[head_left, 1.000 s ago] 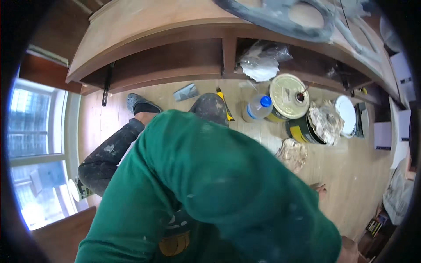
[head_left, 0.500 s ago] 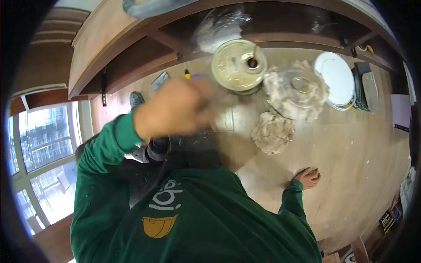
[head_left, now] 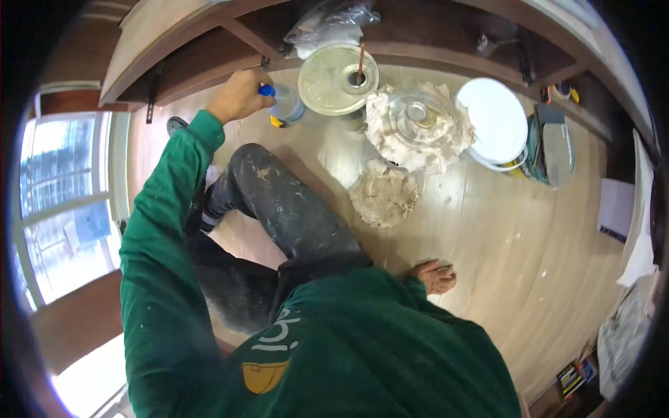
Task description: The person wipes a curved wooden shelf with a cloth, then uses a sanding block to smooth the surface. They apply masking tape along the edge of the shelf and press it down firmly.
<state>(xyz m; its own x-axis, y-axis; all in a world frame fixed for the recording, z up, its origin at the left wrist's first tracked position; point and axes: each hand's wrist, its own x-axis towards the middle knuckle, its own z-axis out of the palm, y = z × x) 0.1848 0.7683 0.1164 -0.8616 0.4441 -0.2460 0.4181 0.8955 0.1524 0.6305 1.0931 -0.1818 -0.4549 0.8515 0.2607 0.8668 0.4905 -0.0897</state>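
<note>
At the far left, my left hand (head_left: 240,96) has its fingers closed at the blue cap of a clear plastic bottle (head_left: 286,104) with a blue label. The bottle is just left of a round metal can (head_left: 327,80), which has a brown stick standing in the small opening of its lid. My right hand (head_left: 437,276) leans on the wooden floor with its fingers stretched out, holding nothing. Between the hands are a large container with a crumpled, crusted cover (head_left: 418,129) and a smaller crusted round piece (head_left: 385,194).
A white bucket (head_left: 493,118) with a lid stands on the right, beside a dark bag (head_left: 540,150) and a grey board (head_left: 558,155). Brown cabinet framing (head_left: 446,59) runs along the far side, with clear plastic wrap (head_left: 327,24) on it. My bent knee (head_left: 261,167) is below the bottle.
My left hand, blurred before, has moved away and to the left, and now shows clearly at the bottle's cap. My legs now show more fully. The right hand stays on the floor.
</note>
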